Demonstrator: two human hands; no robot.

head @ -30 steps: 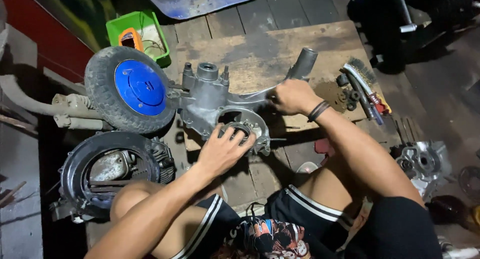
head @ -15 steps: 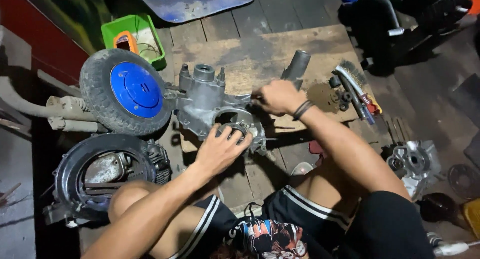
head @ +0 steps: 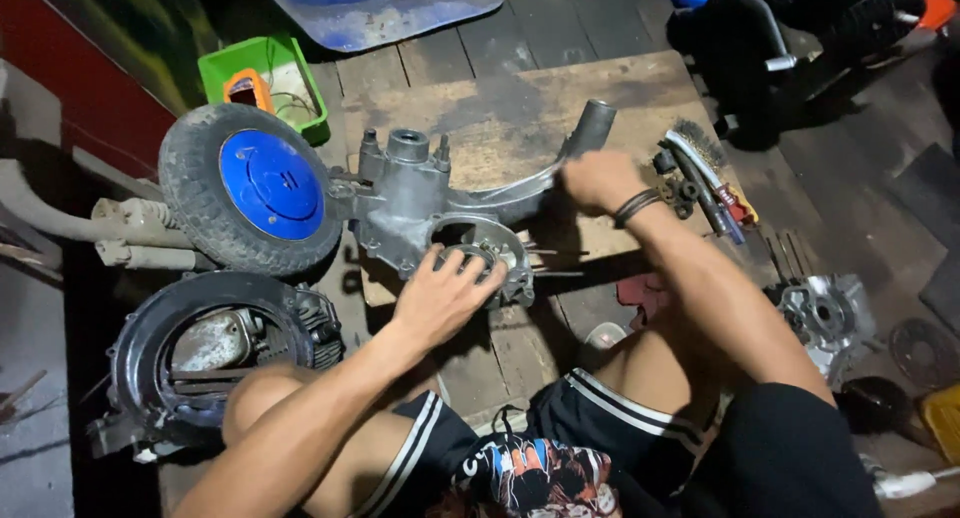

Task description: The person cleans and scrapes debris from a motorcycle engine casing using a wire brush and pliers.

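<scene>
A grey metal scooter engine casing [head: 415, 203] lies on a wooden board [head: 500, 103], with a small tyre on a blue wheel [head: 255, 188] attached at its left end. My left hand [head: 447, 296] rests with spread fingers on the round opening at the casing's front. My right hand [head: 598, 178] is closed around the casing's long arm near its tube-shaped end [head: 592, 126]; the hand is blurred by motion.
A black round fan cover with engine parts [head: 200, 348] sits at the lower left. A green tray [head: 262, 78] stands behind the wheel. A wire brush and tools [head: 705, 173] lie right of my right hand. A silver casing part [head: 825, 318] lies on the floor at right.
The view has shifted slightly. My right hand has moved a little along the casing arm. My left hand stays on the round opening.
</scene>
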